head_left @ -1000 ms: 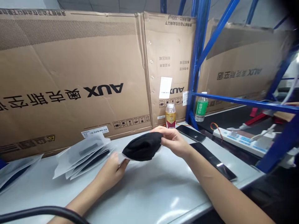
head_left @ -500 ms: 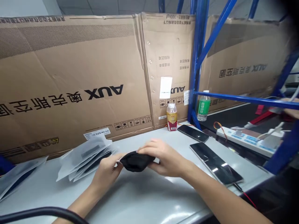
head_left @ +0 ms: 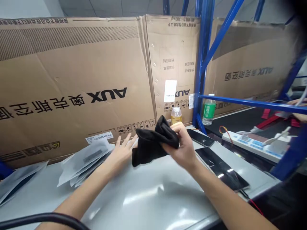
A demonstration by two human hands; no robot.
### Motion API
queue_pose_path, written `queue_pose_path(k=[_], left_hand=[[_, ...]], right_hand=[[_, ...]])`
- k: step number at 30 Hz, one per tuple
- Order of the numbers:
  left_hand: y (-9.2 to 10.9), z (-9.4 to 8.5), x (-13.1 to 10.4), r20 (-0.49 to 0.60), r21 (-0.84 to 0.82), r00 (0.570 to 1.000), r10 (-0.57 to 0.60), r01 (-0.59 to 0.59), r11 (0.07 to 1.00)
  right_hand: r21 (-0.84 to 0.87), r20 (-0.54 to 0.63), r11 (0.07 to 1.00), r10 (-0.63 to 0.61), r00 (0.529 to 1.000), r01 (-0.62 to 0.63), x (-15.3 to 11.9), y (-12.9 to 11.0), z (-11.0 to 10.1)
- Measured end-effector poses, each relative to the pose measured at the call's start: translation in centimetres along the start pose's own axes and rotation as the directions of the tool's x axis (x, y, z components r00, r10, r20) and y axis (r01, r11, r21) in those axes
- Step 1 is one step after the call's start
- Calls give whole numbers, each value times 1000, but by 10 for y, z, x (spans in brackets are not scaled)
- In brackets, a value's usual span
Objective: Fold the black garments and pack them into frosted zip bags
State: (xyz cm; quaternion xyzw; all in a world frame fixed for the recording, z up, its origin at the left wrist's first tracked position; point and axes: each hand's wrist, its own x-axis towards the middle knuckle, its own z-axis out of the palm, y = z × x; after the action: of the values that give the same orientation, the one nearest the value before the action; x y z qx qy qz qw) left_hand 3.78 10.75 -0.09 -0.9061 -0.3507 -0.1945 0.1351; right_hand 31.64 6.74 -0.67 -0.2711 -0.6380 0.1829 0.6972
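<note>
A folded piece of black cloth (head_left: 149,145) hangs above the table; its exact kind does not show. My right hand (head_left: 184,149) grips its right end between thumb and fingers. My left hand (head_left: 122,154) is stretched forward with fingers spread, just left of the cloth and partly behind its edge. Nothing shows in that hand; whether it touches the tabletop is unclear. Several frosted plastic bags (head_left: 94,152) with dark contents lie fanned out beside my left hand and forearm.
Large cardboard boxes (head_left: 72,73) wall off the back. A blue rack post (head_left: 201,64) stands right of a drink bottle (head_left: 177,115). Two phones (head_left: 223,167) lie right on the grey table (head_left: 144,204). Beyond are a green-labelled bottle (head_left: 209,110), a power strip (head_left: 251,145) and another person's hand (head_left: 299,110).
My left hand has let go of the black cloth and moved forward, its fingers spreading. My right hand has raised the cloth, which now hangs partly unfolded and hides the drink bottle's lower part.
</note>
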Motion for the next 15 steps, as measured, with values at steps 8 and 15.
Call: queue_pose_path(k=[8,15], left_hand=[[56,-42,0,4,-417,995,-104,96,904],[69,-24,-53,-120,-211,990,70,-94,973]], right_hand=[[-302,293,914,-181,939,270,-26,-1,23],[-488,683,743,-2,731,458,-52,-36,2]])
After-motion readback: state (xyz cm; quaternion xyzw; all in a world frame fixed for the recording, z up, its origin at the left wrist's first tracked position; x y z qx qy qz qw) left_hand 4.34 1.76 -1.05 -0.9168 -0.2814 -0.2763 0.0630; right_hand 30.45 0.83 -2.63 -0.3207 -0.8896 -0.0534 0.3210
